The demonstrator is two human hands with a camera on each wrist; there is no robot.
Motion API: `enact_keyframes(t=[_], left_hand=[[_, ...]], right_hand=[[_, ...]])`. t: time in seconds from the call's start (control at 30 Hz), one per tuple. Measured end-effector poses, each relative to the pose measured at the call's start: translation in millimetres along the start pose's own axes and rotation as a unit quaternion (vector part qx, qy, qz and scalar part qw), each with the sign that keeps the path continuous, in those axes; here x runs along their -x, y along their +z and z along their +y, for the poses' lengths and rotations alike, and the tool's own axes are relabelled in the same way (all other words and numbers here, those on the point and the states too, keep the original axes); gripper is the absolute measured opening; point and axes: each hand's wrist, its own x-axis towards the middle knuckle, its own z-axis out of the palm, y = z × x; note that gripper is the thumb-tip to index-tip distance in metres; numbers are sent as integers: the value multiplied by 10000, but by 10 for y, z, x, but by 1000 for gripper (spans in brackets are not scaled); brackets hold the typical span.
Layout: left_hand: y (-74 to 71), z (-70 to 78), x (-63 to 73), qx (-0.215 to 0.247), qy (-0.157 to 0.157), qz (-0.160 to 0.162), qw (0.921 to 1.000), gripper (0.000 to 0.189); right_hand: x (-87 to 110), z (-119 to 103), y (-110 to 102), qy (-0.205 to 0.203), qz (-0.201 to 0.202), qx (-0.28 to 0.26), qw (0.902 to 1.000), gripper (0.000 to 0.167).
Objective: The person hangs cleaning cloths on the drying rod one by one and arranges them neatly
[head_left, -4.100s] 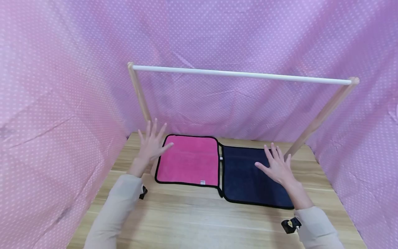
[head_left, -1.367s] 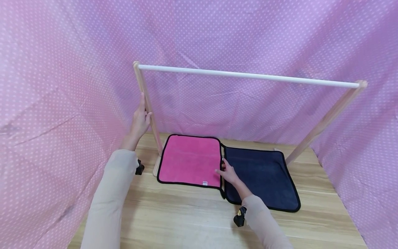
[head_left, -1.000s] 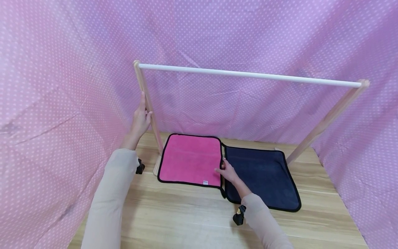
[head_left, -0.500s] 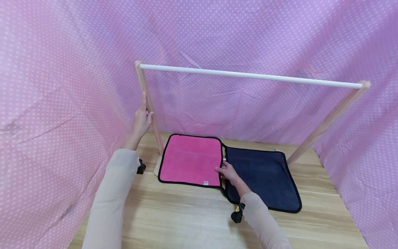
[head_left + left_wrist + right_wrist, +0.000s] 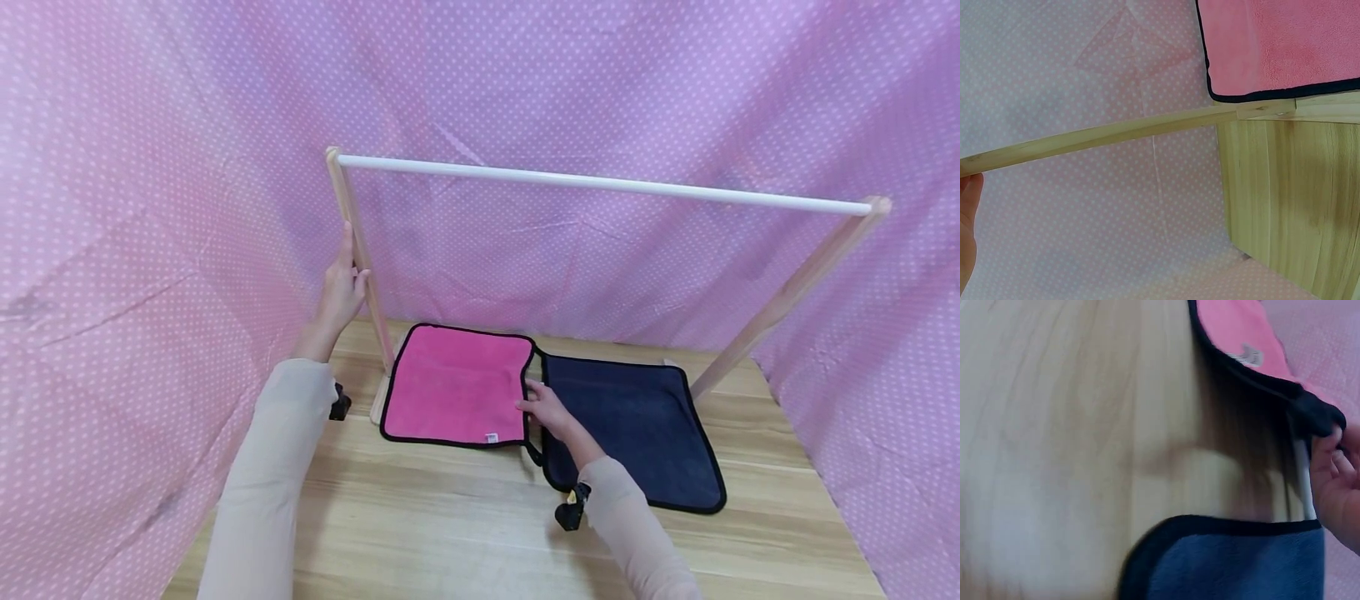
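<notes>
A pink cloth [image 5: 457, 383] with black edging lies at the foot of a wooden rack. Its right edge is bent in and raised, pinched by my right hand [image 5: 549, 412]; the right wrist view shows this edge [image 5: 1316, 415] bunched at the fingertips. My left hand [image 5: 341, 287] grips the rack's left wooden post [image 5: 1104, 134], thumb on one side and index finger straight along it. Beside the pink cloth a dark blue cloth [image 5: 630, 425] lies flat, partly under my right forearm. Most of my left hand is outside the left wrist view.
A white rail [image 5: 600, 181] joins the rack's tops, and its right post [image 5: 780, 304] leans up behind the blue cloth. A lower white bar [image 5: 1303, 478] runs between the cloths. Pink dotted curtains [image 5: 570, 83] enclose the wooden table [image 5: 435, 533].
Both hands were spread above the cloths earlier. My left hand went to the left post, my right to the pink cloth's right edge. Just now that edge has bent leftward and up.
</notes>
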Motion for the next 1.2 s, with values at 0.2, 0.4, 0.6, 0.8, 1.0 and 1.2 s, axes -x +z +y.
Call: enact_keyframes(t=[0.2, 0.4, 0.6, 0.8, 1.0, 1.2], left_hand=[[-12, 7, 2, 4, -32, 21, 10000, 76], [-9, -6, 14, -8, 94, 61, 9999, 78], [6, -25, 22, -82, 151, 150, 9997, 78], [12, -31, 26, -47, 247, 187, 9995, 81], [26, -25, 12, 30, 298, 174, 9994, 83], [19, -3, 4, 141, 211, 163, 9995, 81]], right_hand=[[72, -243, 7, -463, -789, 365, 9951, 61], [162, -541, -1, -817, -1122, 517, 9890, 64], [286, -894, -37, -1432, -1160, 1044, 9773, 61], [396, -1226, -98, -2181, -1215, 1497, 9567, 58], [493, -1500, -192, -2933, -1055, 1772, 9335, 55], [582, -1719, -303, -3342, -856, 1962, 9179, 55]])
